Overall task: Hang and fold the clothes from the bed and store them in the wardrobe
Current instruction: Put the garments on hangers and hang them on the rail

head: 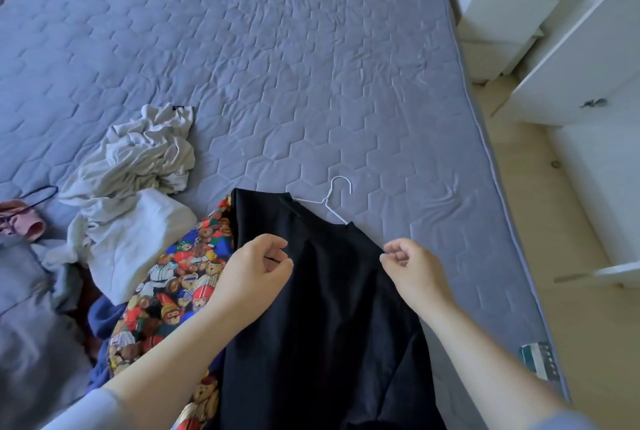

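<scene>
Head camera: I see the grey-blue quilted bed [311, 48] filling most of the frame, its far left corner and near edge cut off. White furniture [568, 59] along the right is cropped; I cannot tell which piece is a wardrobe. A black garment [322, 308] lies near centre on the bed, its lower part out of frame, partly covering a bear-print fabric [180, 277] to its left. Farther left sits a crumpled heap of pale clothes [138, 187]. The left hand [256, 267] hovers over the garment's left side, the right hand [405, 263] at its right edge. Both have fingers curled toward the thumb, and against the black cloth I cannot tell whether either pinches it. A white wire hanger [327, 201] sits in the collar, only hook and one arm showing. A pink item [20, 218] at the left edge is too cropped to name.
</scene>
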Demonstrator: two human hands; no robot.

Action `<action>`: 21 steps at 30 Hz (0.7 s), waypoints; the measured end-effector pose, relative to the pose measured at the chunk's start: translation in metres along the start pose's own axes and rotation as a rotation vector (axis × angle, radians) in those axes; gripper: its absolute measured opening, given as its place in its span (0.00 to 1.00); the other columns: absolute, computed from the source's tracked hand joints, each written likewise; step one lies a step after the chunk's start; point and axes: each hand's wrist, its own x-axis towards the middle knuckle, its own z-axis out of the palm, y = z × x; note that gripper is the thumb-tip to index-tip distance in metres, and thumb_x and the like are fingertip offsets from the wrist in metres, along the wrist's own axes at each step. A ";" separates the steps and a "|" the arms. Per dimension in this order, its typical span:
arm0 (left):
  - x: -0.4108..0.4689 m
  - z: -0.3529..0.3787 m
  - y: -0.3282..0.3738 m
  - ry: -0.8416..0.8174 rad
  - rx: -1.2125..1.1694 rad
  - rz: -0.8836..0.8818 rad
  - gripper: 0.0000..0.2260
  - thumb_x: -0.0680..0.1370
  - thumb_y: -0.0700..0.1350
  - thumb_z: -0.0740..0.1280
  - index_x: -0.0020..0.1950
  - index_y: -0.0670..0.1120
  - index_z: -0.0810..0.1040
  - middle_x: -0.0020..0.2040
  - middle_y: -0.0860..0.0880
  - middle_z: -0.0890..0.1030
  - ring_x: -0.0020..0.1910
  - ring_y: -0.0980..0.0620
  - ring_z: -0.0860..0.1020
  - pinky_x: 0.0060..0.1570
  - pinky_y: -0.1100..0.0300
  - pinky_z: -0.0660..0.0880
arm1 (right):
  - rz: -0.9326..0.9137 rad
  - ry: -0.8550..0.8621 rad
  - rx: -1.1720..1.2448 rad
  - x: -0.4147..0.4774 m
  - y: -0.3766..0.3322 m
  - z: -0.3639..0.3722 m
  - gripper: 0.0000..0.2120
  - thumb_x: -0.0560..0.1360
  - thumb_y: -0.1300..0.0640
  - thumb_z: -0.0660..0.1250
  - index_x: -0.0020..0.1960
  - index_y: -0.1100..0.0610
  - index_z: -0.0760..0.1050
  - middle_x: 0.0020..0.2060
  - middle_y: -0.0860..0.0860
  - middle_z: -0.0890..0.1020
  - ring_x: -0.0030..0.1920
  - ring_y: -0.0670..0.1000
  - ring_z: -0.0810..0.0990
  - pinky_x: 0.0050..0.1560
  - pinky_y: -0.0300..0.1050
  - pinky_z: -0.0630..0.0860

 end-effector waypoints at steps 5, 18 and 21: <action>0.043 0.032 -0.030 -0.019 0.031 -0.031 0.10 0.75 0.46 0.68 0.56 0.54 0.77 0.44 0.57 0.81 0.39 0.66 0.78 0.37 0.74 0.68 | 0.014 -0.004 -0.054 0.050 0.028 0.035 0.08 0.76 0.55 0.67 0.54 0.54 0.79 0.46 0.47 0.81 0.46 0.47 0.79 0.46 0.39 0.72; 0.090 0.073 -0.074 -0.005 0.012 -0.051 0.10 0.75 0.45 0.69 0.56 0.53 0.77 0.43 0.58 0.80 0.39 0.69 0.77 0.36 0.78 0.69 | 0.069 -0.025 -0.170 0.125 0.064 0.094 0.16 0.77 0.55 0.65 0.63 0.58 0.74 0.61 0.52 0.79 0.61 0.53 0.77 0.57 0.43 0.70; 0.091 0.081 -0.083 -0.008 0.021 -0.063 0.11 0.75 0.46 0.69 0.57 0.53 0.77 0.44 0.57 0.80 0.39 0.67 0.77 0.36 0.77 0.69 | 0.076 -0.067 -0.186 0.133 0.065 0.101 0.19 0.78 0.54 0.64 0.67 0.57 0.71 0.65 0.52 0.77 0.63 0.53 0.75 0.57 0.42 0.69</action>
